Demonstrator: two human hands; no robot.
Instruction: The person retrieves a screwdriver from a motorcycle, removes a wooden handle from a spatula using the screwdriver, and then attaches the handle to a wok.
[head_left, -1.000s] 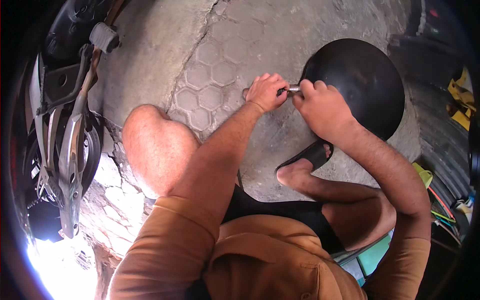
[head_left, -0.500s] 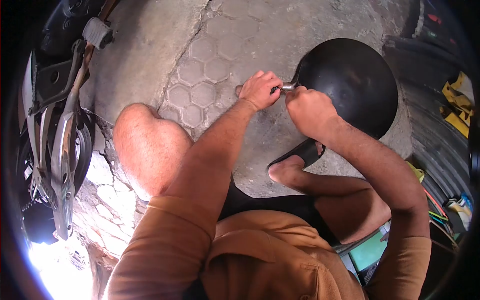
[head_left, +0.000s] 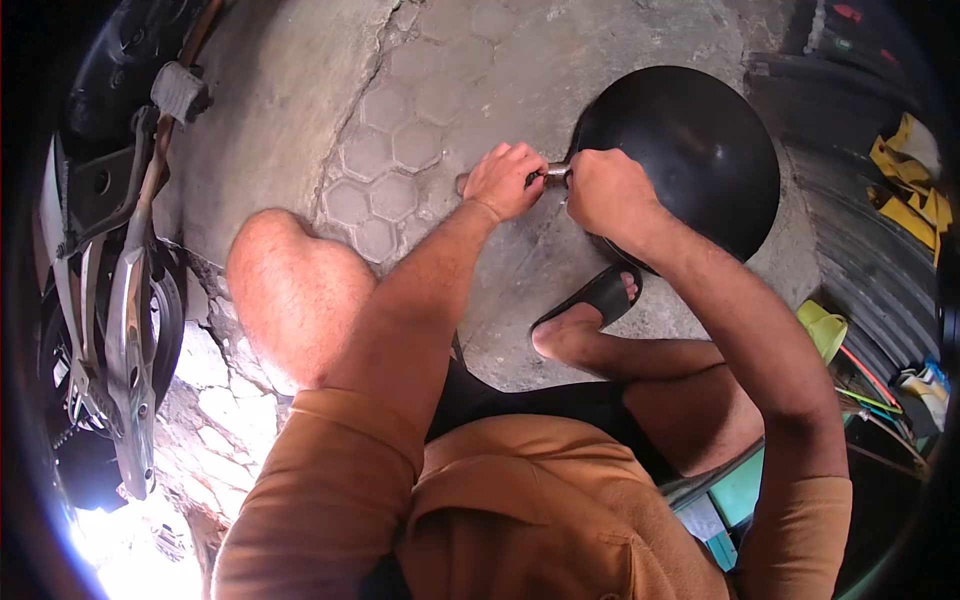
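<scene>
A large black wok (head_left: 690, 150) rests upside down on the floor, its rounded underside facing up. Its handle (head_left: 556, 174) points left, with a shiny metal section visible between my hands. My left hand (head_left: 506, 181) is wrapped round the outer part of the handle, whose end shows just beyond the fingers. Beside the wok's edge, my right hand (head_left: 612, 192) is closed in a fist where the handle meets the wok. What its fingers grip is hidden from this angle.
Part of a motorcycle (head_left: 125, 300) stands at the left. Corrugated dark sheeting (head_left: 830, 190) lines the right side, with yellow material (head_left: 908, 185) against it. My sandalled foot (head_left: 590, 310) is just below the wok. Hexagonal pavers (head_left: 370, 190) are set in the concrete floor.
The whole view has shifted slightly, so the wok and both hands appear a little further left and up. My left hand keeps its hold on the handle; my right stays closed.
</scene>
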